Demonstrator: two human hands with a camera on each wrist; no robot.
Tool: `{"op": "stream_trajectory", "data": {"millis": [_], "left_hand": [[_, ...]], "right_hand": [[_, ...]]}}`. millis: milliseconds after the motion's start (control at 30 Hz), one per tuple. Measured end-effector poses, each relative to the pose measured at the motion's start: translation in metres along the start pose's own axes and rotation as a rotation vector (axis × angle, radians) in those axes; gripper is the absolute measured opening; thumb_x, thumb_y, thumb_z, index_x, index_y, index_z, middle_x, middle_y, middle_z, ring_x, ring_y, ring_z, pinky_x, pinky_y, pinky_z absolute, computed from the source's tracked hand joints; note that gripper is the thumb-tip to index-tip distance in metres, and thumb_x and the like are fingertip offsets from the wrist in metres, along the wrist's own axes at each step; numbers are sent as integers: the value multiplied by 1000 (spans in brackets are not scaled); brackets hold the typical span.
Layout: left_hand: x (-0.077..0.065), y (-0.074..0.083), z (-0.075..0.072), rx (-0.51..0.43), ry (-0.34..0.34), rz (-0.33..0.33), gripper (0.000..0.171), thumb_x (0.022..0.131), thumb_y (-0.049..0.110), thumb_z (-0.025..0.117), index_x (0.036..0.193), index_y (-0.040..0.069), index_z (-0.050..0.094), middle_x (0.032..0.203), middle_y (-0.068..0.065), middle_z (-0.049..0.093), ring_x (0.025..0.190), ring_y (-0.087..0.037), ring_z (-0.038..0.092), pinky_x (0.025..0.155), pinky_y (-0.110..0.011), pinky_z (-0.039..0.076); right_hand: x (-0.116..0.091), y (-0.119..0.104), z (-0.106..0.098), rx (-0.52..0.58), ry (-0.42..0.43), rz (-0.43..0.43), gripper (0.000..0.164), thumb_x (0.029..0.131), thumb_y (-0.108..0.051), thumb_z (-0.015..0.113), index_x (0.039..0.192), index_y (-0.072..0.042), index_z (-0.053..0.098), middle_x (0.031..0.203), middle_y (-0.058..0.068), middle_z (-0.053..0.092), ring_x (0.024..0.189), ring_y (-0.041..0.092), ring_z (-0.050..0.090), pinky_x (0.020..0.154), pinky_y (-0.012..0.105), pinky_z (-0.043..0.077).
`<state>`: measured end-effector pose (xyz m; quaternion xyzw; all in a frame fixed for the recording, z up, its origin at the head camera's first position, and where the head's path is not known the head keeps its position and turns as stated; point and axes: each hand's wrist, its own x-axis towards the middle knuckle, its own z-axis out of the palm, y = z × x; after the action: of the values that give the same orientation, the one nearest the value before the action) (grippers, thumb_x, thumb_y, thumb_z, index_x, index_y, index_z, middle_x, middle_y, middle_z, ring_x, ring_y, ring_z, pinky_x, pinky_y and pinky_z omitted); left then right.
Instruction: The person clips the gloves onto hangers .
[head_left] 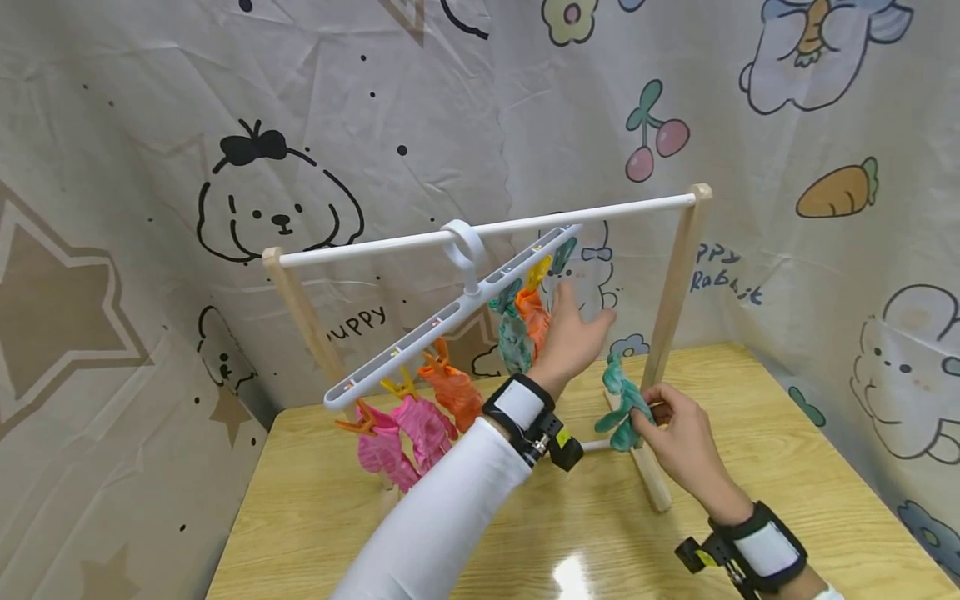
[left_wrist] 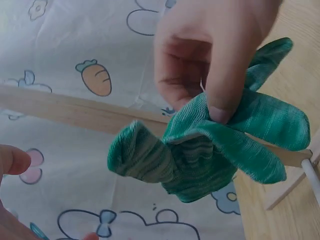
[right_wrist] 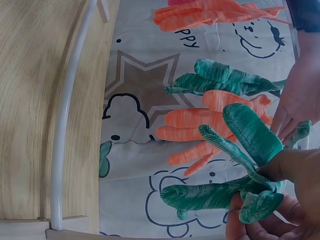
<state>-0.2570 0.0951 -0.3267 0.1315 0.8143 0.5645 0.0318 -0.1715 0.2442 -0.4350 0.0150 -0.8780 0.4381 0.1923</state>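
Observation:
My right hand (head_left: 684, 437) pinches a green knit glove (left_wrist: 200, 150) between thumb and fingers, to the right of the hanger; its glove fingers spread out loosely. My left hand (head_left: 573, 337) is raised near the far end of the grey clip hanger (head_left: 405, 346), fingers straight and thumb apart, holding nothing. Just above its fingertips hangs a bare green clip (head_left: 562, 256). Close beside this hand, an orange glove (right_wrist: 195, 122) hangs from a yellow clip (head_left: 537, 272), with another green glove (right_wrist: 220, 80) behind it.
A wooden stand with a white rod (head_left: 600, 214) carries the hanger by its hook (head_left: 465, 246), tilted. Pink gloves (head_left: 423, 433) and another orange glove (head_left: 453, 396) hang at its near end. The stand rests on a wooden table (head_left: 300, 500) before a printed curtain (head_left: 420, 100).

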Motion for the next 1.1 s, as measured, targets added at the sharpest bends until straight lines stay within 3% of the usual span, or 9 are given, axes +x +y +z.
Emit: {"op": "stream_trajectory", "data": {"millis": [133, 267, 533, 767, 1100], "left_hand": [[6, -1, 1, -6, 10, -72, 88, 101, 33, 59, 164, 15, 0, 173, -4, -2, 159, -25, 9, 127, -46, 20], [11, -1, 4, 10, 11, -93, 92, 100, 35, 61, 164, 15, -2, 173, -3, -4, 158, -27, 12, 127, -46, 21], [22, -4, 4, 7, 12, -97, 97, 99, 36, 62, 163, 13, -7, 172, -6, -10, 159, -21, 0, 128, -39, 15], [28, -5, 4, 62, 20, -96, 98, 99, 39, 61, 162, 14, -9, 171, -5, -12, 159, -21, 0, 128, -37, 15], [33, -2, -1, 67, 17, -107, 100, 99, 38, 62, 162, 13, -11, 171, -6, -14, 159, -22, -3, 129, -39, 11]], "right_hand": [[0, 0, 1, 1, 0, 2, 8, 91, -2, 68, 98, -1, 64, 93, 16, 70, 73, 5, 62, 62, 21, 51], [-1, 1, 2, -4, 5, -12, 8, 90, -1, 68, 97, -1, 64, 91, 15, 70, 73, 3, 62, 62, 21, 51], [-2, 1, 3, -4, 2, -21, 7, 91, -2, 68, 97, -1, 65, 90, 14, 71, 74, 3, 63, 63, 21, 51], [-2, 2, 4, -6, 3, -4, 7, 91, -2, 68, 97, -1, 65, 89, 13, 70, 72, 3, 62, 62, 22, 50], [-2, 4, 6, -15, 1, 4, 8, 90, -2, 68, 97, -1, 65, 89, 13, 70, 72, 3, 62, 63, 21, 51]]}}
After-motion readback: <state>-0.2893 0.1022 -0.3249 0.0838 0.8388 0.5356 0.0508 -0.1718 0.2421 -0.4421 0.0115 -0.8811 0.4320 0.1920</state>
